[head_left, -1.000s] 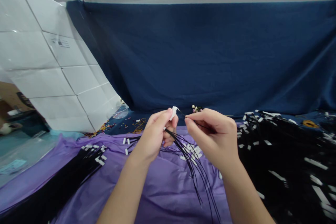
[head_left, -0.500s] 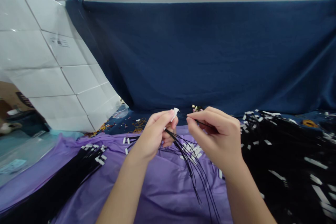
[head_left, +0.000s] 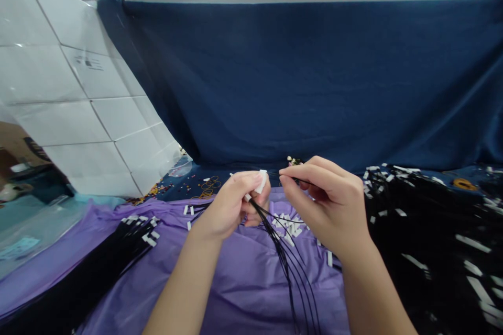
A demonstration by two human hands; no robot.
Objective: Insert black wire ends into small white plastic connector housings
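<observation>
Blue curtain (head_left: 298, 78), far side, cut off at right. Stacked white boxes (head_left: 78, 89), left: contents hidden. Black cord heap (head_left: 428, 243), right, and cord bundle (head_left: 94, 264), left, both run out of frame. Right hand (head_left: 328, 200): fingertips nearly meeting; cannot tell what they have hold of. Left hand (head_left: 231, 201): grip closed, black strings (head_left: 271, 233) hanging from it. Clear dish (head_left: 181, 168), far left: contents unclear. White tag (head_left: 261, 182): middle, pinched in left grip.
</observation>
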